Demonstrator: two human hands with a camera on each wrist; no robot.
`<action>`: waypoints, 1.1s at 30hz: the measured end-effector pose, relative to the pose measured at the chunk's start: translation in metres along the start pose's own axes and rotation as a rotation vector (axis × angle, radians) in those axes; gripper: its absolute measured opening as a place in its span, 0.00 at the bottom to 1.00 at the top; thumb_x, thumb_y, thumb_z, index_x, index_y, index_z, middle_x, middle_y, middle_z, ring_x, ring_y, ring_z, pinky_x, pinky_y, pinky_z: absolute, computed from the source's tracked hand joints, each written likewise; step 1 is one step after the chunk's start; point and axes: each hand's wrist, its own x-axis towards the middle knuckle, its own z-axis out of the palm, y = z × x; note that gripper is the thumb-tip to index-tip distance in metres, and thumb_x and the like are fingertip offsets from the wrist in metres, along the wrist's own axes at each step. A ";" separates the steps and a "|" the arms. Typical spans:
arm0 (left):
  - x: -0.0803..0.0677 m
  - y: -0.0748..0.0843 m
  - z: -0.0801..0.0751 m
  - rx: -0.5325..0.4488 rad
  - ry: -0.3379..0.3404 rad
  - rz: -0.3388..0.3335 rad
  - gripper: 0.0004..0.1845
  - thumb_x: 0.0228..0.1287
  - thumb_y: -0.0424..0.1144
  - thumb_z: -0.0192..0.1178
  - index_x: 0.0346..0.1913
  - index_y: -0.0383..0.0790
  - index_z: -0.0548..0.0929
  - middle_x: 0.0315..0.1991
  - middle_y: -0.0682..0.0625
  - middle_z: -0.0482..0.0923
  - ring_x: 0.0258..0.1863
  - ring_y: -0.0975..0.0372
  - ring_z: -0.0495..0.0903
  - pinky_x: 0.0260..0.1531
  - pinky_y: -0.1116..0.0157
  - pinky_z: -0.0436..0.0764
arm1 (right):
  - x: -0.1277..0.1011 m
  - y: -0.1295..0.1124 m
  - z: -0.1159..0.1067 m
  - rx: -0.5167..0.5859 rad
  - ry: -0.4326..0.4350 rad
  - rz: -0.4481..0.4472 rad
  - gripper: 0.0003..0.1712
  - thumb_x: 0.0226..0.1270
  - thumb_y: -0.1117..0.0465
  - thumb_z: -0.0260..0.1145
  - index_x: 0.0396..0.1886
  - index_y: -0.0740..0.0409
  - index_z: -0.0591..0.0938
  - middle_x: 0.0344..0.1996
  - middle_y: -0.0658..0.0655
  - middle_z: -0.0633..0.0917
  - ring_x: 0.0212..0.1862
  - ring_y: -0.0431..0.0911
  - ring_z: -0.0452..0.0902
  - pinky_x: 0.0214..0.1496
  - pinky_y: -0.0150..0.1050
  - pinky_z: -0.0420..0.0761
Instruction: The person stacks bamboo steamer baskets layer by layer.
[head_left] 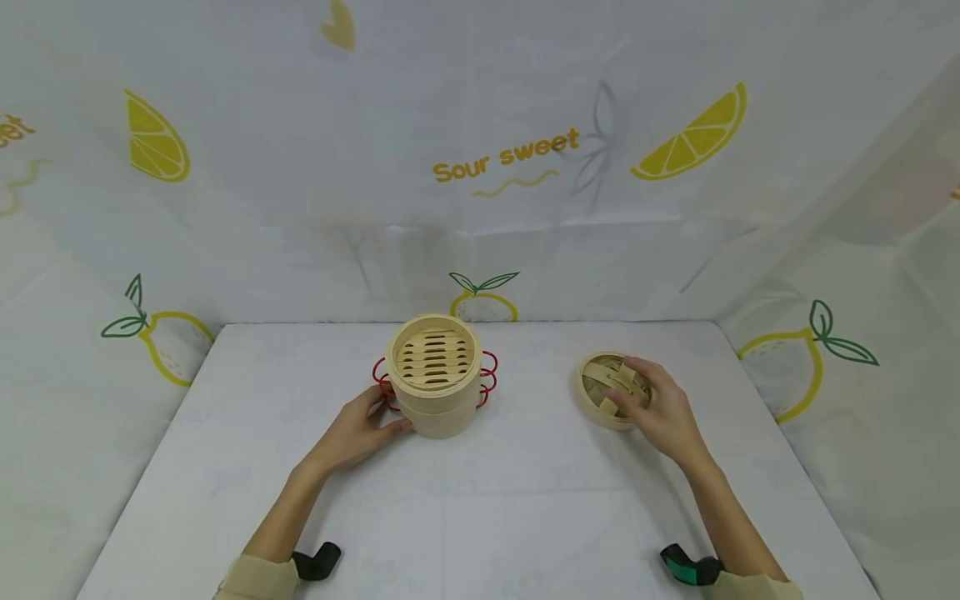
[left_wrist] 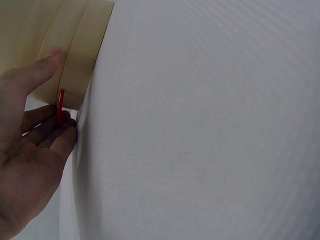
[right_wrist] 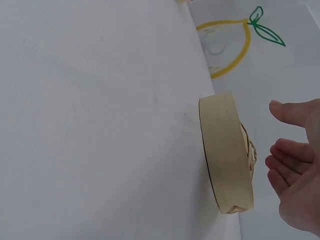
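- Left hand [head_left: 358, 432] resting against the near-left wall of the steamer [head_left: 435, 375], thumb laid flat on the bamboo, fingers loose and nearly straight, touching the red trivet [head_left: 382, 385] looping out beneath – likely steadying the stack rather than gripping it.
- In the left wrist view, thumb [left_wrist: 35, 75] pressing the steamer's side [left_wrist: 75, 50], other fingertips lying against the trivet's wire [left_wrist: 60, 105] just below it.
- Steamer sitting open-topped, slatted floor showing, two tiers stacked, just beyond the left fingertips; nothing visible inside.
- Right hand [head_left: 663, 412] hovering over the lid [head_left: 611, 390], fingers spread moderately wide, slightly bent over the woven top; contact with the lid hard to call from the head view.
- In the right wrist view, fingers [right_wrist: 285, 165] standing apart from the lid [right_wrist: 225, 155], a clear gap between them, hand relaxed and holding nothing.
- Lid lying flat on the table [head_left: 487, 500], woven side up, under and just ahead of the right fingertips, well apart from the steamer – seemingly set aside to leave the steamer's top free.
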 end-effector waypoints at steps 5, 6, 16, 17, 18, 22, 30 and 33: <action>-0.001 0.000 0.000 -0.009 -0.003 -0.002 0.32 0.68 0.42 0.78 0.69 0.35 0.78 0.63 0.43 0.84 0.69 0.50 0.81 0.76 0.48 0.81 | 0.001 0.010 0.001 0.014 0.019 -0.028 0.30 0.72 0.63 0.76 0.68 0.70 0.80 0.69 0.74 0.81 0.72 0.72 0.75 0.81 0.27 0.74; -0.001 0.000 0.000 -0.012 -0.004 -0.001 0.32 0.68 0.41 0.78 0.70 0.35 0.78 0.63 0.43 0.83 0.69 0.50 0.81 0.76 0.48 0.81 | 0.001 0.011 0.001 0.019 0.026 -0.038 0.28 0.72 0.64 0.76 0.67 0.70 0.81 0.68 0.74 0.82 0.71 0.72 0.76 0.77 0.17 0.69; -0.001 0.002 -0.001 -0.026 -0.007 0.000 0.32 0.67 0.41 0.78 0.69 0.36 0.78 0.63 0.43 0.83 0.68 0.51 0.81 0.76 0.47 0.80 | 0.006 0.023 0.001 0.025 0.022 -0.062 0.16 0.74 0.66 0.74 0.55 0.71 0.86 0.62 0.72 0.87 0.69 0.70 0.79 0.65 0.03 0.63; -0.001 0.002 -0.001 -0.027 -0.007 -0.001 0.32 0.67 0.41 0.78 0.69 0.36 0.78 0.63 0.43 0.83 0.68 0.51 0.81 0.76 0.48 0.80 | 0.006 0.024 0.002 0.028 0.023 -0.064 0.15 0.74 0.66 0.74 0.55 0.71 0.87 0.62 0.73 0.87 0.68 0.71 0.79 0.65 0.03 0.64; -0.001 0.002 -0.001 -0.028 -0.008 -0.001 0.32 0.68 0.41 0.78 0.69 0.36 0.78 0.63 0.43 0.83 0.68 0.51 0.81 0.76 0.47 0.80 | 0.006 0.024 0.002 0.032 0.023 -0.065 0.15 0.74 0.66 0.74 0.54 0.72 0.86 0.61 0.73 0.87 0.68 0.71 0.79 0.65 0.03 0.64; 0.000 0.002 -0.001 -0.024 -0.010 -0.001 0.32 0.68 0.41 0.77 0.70 0.36 0.78 0.64 0.43 0.83 0.69 0.50 0.81 0.76 0.47 0.80 | 0.007 0.024 0.003 0.033 0.028 -0.060 0.14 0.75 0.67 0.73 0.54 0.73 0.86 0.60 0.74 0.87 0.69 0.72 0.79 0.64 0.02 0.63; 0.000 0.001 -0.001 -0.019 -0.011 0.006 0.32 0.68 0.41 0.77 0.70 0.35 0.77 0.64 0.42 0.83 0.70 0.49 0.81 0.76 0.47 0.80 | 0.012 0.027 0.008 0.008 0.051 -0.061 0.12 0.73 0.70 0.72 0.52 0.73 0.86 0.55 0.73 0.89 0.63 0.71 0.83 0.63 0.02 0.65; 0.000 0.000 -0.001 -0.020 -0.010 0.007 0.32 0.69 0.42 0.77 0.70 0.35 0.77 0.65 0.42 0.83 0.71 0.49 0.81 0.76 0.47 0.80 | 0.013 0.027 0.009 -0.012 0.068 -0.056 0.10 0.72 0.71 0.73 0.50 0.72 0.86 0.53 0.73 0.89 0.61 0.68 0.85 0.62 0.03 0.65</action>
